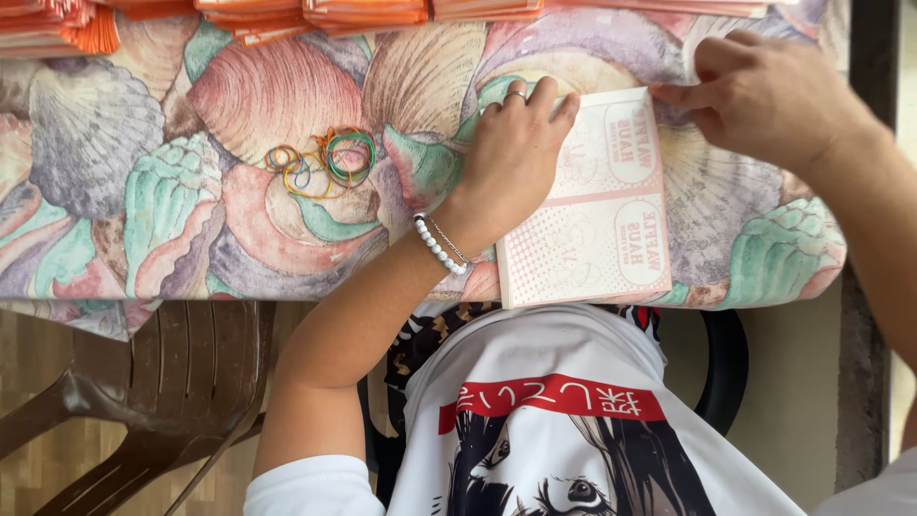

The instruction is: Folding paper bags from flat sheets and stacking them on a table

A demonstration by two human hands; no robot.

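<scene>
The left hand (516, 153) lies flat, fingers stretched out and pressing down on the upper left part of a pink-and-white printed paper sheet (597, 220), not closed around anything; a ring sits on one finger and a white bead bracelet (437, 247) circles the wrist. The right hand (764, 96) rests at the sheet's top right corner, its fingertips (673, 96) pinched together on the paper's edge there. The sheet lies on the table's near side, its lower edge reaching the table edge just above the person's white printed shirt (573, 420). The table is covered by a cloth with a large seashell pattern (143, 191) in pink, green and mauve. Left of the left hand, apart from it, a small heap of coloured rubber bands (323, 162) lies on the cloth. Along the far edge stand stacks of orange-pink paper (287, 17). Below the table on the left stands a brown plastic chair (162, 401).
</scene>
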